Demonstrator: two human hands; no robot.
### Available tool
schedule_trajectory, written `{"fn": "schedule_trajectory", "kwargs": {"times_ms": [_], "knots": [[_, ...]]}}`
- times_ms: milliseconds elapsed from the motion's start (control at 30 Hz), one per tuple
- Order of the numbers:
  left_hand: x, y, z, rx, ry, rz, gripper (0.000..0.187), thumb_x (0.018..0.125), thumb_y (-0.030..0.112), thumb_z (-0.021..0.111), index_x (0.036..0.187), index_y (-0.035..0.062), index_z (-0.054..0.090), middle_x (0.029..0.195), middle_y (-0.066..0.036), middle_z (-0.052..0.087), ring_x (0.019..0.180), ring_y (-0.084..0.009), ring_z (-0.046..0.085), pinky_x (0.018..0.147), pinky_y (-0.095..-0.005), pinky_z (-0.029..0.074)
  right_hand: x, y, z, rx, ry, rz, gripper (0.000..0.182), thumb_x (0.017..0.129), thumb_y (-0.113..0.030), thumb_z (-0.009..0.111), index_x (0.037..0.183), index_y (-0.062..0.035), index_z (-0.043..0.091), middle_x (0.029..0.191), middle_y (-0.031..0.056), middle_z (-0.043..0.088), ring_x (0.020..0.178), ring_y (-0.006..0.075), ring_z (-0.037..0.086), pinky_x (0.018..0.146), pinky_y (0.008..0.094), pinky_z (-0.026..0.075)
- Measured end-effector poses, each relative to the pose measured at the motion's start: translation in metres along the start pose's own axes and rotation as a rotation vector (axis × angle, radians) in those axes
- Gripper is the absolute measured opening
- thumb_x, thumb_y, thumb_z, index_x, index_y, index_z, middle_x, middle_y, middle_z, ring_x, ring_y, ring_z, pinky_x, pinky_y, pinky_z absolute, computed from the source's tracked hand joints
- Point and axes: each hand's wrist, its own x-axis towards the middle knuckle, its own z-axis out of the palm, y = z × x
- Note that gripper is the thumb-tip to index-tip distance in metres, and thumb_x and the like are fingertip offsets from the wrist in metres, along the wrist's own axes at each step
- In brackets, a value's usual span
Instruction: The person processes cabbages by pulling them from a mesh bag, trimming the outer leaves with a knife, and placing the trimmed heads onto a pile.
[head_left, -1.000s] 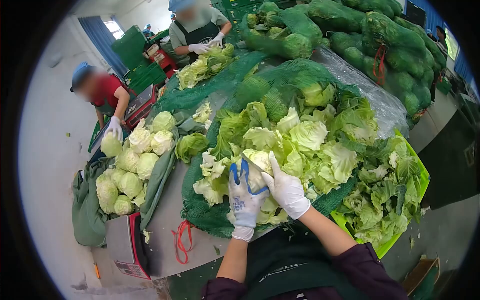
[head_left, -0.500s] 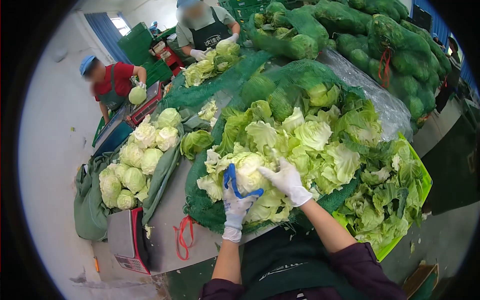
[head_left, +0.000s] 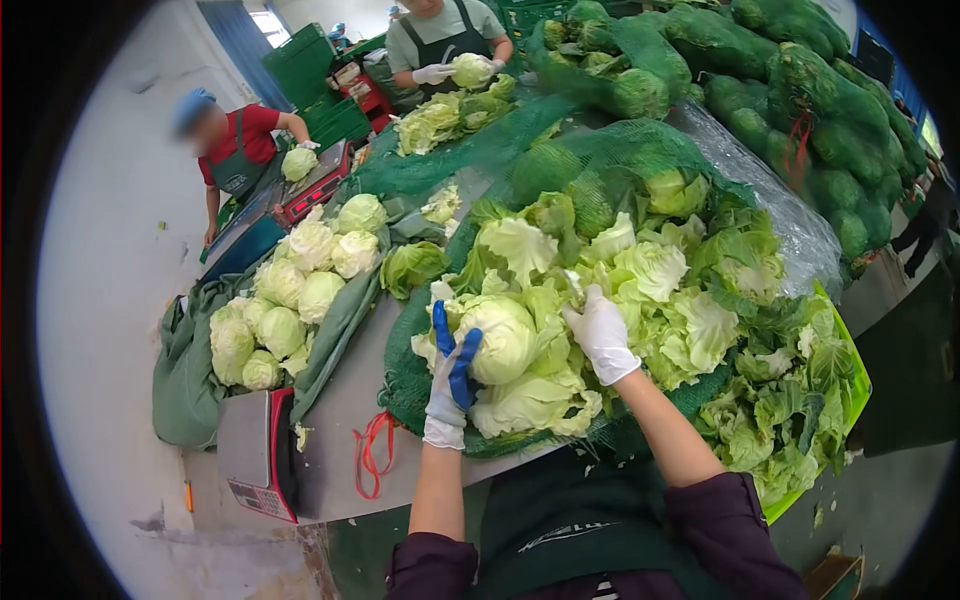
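- The cabbage (head_left: 502,338), pale green and rounded, sits in front of me on loose leaves (head_left: 535,405), between my two hands.
- My left hand (head_left: 452,378), in a white glove with blue on the fingers, grips the left side of the cabbage; the thumb bears on its near face.
- My right hand (head_left: 602,335), in a white glove, is apart from the left hand and to the right of the cabbage, over the leaves. Its fingers are curled; a pale shape at the fingertips is too blurred to identify, so I cannot tell whether the hand is closed on it.
- The leaves lie on a green net (head_left: 408,372), which is spread on the table (head_left: 340,470).
- Left of the net, a red string (head_left: 372,455) lies near the table edge.
- Beyond the string is a scale (head_left: 250,430) with a flat plate.
- Behind the scale, an open sack (head_left: 185,385) holds a pile of pale heads (head_left: 280,285).
- To my right, a yellow-green tub (head_left: 860,385) contains further leaves.
- Beyond the net, at right, lie a clear sheet (head_left: 785,205) and stacked net bags (head_left: 800,130).
- At far left, a person in red (head_left: 258,135) holds a head over a red scale (head_left: 318,190).
- Across the table, a person in an apron (head_left: 455,45) holds another in gloved hands.
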Motion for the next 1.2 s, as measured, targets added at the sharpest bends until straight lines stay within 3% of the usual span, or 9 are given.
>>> {"fn": "schedule_trajectory", "kwargs": {"times_ms": [167,300,400,500,633,733,833,933,1200], "knots": [[-0.019,0.009,0.028,-0.43,0.065,-0.108,0.058,0.095,0.04,0.052,0.146,0.0257,0.029,0.142,-0.003,0.042,0.127,-0.0252,0.046,0.097,-0.0427,0.047,-0.032,-0.019,-0.026,0.169,0.141,0.065,0.057,0.082,-0.021,0.069,0.129,-0.0056,0.04,0.083,0.0228,0.065,0.071,0.0377,0.064,0.062,0.0456,0.05],[-0.041,-0.001,0.073,-0.464,0.178,-0.112,0.057,0.093,0.038,0.056,0.144,0.023,0.034,0.142,-0.003,0.043,0.119,-0.0234,0.053,0.093,-0.0377,0.049,-0.056,-0.022,-0.024,0.425,0.069,-0.324,0.081,0.081,-0.03,0.073,0.143,-0.0065,0.028,0.1,0.021,0.066,0.06,0.0219,0.06,0.059,0.0339,0.05],[-0.061,0.005,0.081,0.122,-0.083,-0.133,0.058,0.091,0.015,0.06,0.143,0.0083,0.035,0.143,-0.006,0.041,0.115,-0.019,0.054,0.089,-0.0313,0.049,-0.036,-0.002,-0.013,0.716,0.003,-0.103,0.092,0.078,-0.038,0.075,0.148,-0.0067,0.024,0.082,0.011,0.067,0.055,0.0094,0.051,0.052,0.0256,0.045],[-0.04,0.012,0.072,0.844,-0.068,0.433,0.057,0.079,0.005,0.069,0.133,0.0045,0.051,0.138,-0.016,0.044,0.114,-0.0235,0.055,0.09,-0.0301,0.05,-0.019,0.017,-0.041,0.783,-0.28,0.123,0.084,0.08,-0.035,0.074,0.146,-0.0071,0.03,0.07,0.0017,0.061,0.051,0.005,0.048,0.047,0.0219,0.041],[0.014,0.023,0.071,0.931,-0.225,0.394,0.075,0.071,0.014,0.075,0.139,0.0056,0.043,0.14,-0.021,0.041,0.131,-0.0325,0.04,0.107,-0.0374,0.035,-0.022,0.005,-0.054,0.775,-0.337,0.113,0.079,0.083,-0.035,0.071,0.145,-0.0065,0.032,0.068,0.0047,0.062,0.051,0.0081,0.051,0.049,0.0248,0.043],[0.038,0.003,0.065,0.87,-0.299,0.306,0.084,0.064,0.012,0.075,0.14,0.0028,0.039,0.144,-0.018,0.037,0.136,-0.0287,0.032,0.112,-0.0358,0.027,-0.028,0.013,-0.046,0.219,-0.181,-0.025,0.075,0.093,-0.051,0.047,0.148,-0.0075,0.02,0.075,0.0254,0.064,0.071,0.0393,0.064,0.067,0.0467,0.048],[0.034,-0.005,0.079,0.873,-0.278,0.284,0.087,0.061,0.009,0.073,0.141,0.0032,0.037,0.145,-0.017,0.037,0.136,-0.0281,0.034,0.111,-0.0353,0.029,-0.044,-0.006,-0.068,0.129,-0.208,0.032,0.071,0.097,-0.051,0.035,0.149,-0.0089,0.013,0.081,0.0279,0.064,0.078,0.0457,0.061,0.072,0.0514,0.046],[0.02,-0.008,0.104,1.353,-0.12,0.45,0.096,0.061,0.023,0.08,0.143,0.009,0.033,0.142,-0.02,0.037,0.126,-0.0379,0.041,0.107,-0.0424,0.035,-0.048,-0.01,-0.059,0.053,-0.135,0.033,0.067,0.099,-0.046,0.033,0.149,-0.0064,0.012,0.078,0.0275,0.064,0.073,0.0444,0.062,0.069,0.0512,0.048],[0.018,-0.017,0.117,1.436,-0.016,0.551,0.087,0.07,0.035,0.074,0.143,0.0079,0.034,0.139,-0.023,0.039,0.124,-0.0396,0.042,0.102,-0.0453,0.038,-0.035,-0.01,-0.048,-0.159,0.163,-0.105,0.063,0.094,-0.041,0.048,0.138,0.003,0.038,0.055,0.0163,0.06,0.046,0.034,0.06,0.046,0.0427,0.049]]}}
